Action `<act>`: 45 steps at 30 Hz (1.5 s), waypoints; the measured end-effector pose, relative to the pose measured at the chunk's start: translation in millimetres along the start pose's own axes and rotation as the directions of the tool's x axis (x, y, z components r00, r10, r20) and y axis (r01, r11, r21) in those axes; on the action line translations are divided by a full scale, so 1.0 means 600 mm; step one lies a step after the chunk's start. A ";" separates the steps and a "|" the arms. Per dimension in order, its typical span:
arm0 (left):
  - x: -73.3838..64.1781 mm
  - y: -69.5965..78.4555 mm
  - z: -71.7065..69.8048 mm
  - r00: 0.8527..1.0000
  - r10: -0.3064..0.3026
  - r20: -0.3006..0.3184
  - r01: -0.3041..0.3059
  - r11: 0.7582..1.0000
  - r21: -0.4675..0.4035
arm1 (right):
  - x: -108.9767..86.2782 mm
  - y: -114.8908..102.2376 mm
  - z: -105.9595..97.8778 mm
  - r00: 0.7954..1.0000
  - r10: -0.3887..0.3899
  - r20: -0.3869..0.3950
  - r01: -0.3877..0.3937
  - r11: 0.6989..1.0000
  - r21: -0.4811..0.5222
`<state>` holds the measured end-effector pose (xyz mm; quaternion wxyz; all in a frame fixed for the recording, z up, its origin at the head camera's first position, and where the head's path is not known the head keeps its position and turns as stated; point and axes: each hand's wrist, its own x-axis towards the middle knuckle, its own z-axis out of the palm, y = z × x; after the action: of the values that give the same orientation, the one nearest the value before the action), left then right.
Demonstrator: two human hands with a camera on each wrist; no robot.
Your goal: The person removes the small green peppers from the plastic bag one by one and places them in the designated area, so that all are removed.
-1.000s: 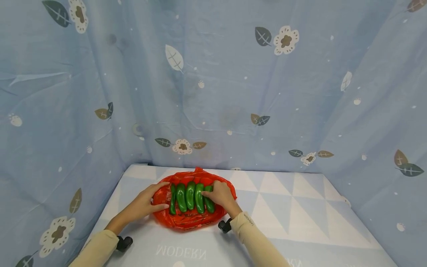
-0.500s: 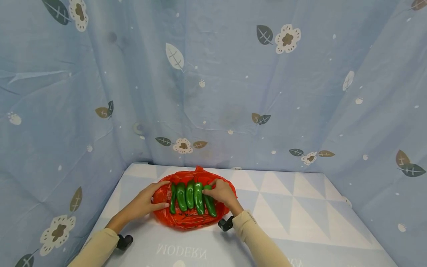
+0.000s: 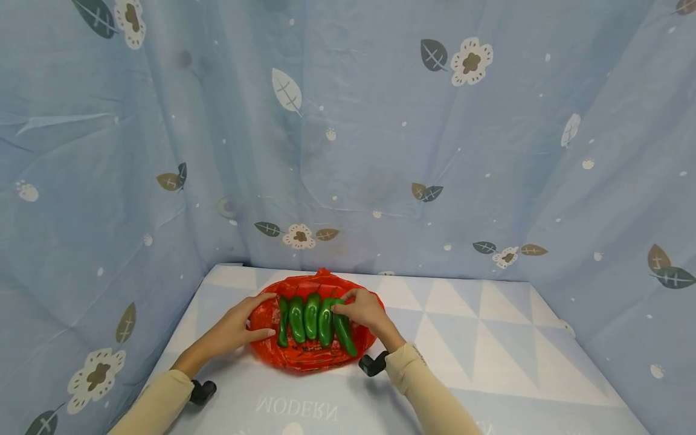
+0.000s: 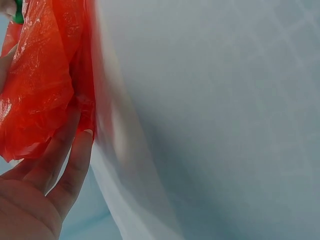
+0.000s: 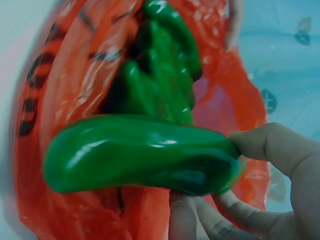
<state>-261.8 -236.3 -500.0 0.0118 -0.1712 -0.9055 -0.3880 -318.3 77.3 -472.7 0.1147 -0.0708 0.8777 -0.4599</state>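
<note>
A red plastic bag [image 3: 296, 364] lies on the table with its mouth facing up, and several glossy green peppers [image 3: 311, 317] sit side by side in it. My right hand [image 3: 365, 309] pinches the stem end of the rightmost green pepper [image 5: 140, 152] between thumb and fingers. Its other end slants down toward the bag's near right side. On the opposite side, my left hand [image 3: 239, 326] holds the bag's left edge, thumb and index finger spread over the rim. In the left wrist view, other left fingers [image 4: 75, 165] lie against the bag's outer side.
The table [image 3: 478, 338] has a pale triangle-patterned cloth that runs off to the right of the bag. A blue curtain [image 3: 370, 133] with flowers and leaves rises behind and along both sides. A dark wrist camera [image 3: 374, 364] sits under the right wrist.
The rightmost pepper has tilted, its lower end swinging down and to the right in the right hand. That hand has shifted slightly to the right. The left hand stays at the bag.
</note>
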 end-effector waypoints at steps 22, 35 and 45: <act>-0.003 0.000 -0.006 1.000 0.004 -0.004 -0.004 1.000 -0.006 | -0.038 -0.019 -0.032 0.980 -0.155 0.126 0.138 0.981 0.135; -0.004 -0.011 -0.004 1.000 -0.006 -0.006 0.006 1.000 0.011 | -0.056 -0.016 -0.056 0.984 -0.165 0.074 0.151 0.975 0.161; -0.005 -0.008 -0.007 1.000 -0.010 0.004 0.010 1.000 0.009 | -0.063 -0.014 -0.073 0.988 -0.155 0.029 0.147 0.973 0.178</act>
<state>-261.3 -243.3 -500.8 0.0089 -0.1675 -0.9081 -0.3838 -293.3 116.2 -436.5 0.1039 -0.1367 0.8232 -0.5411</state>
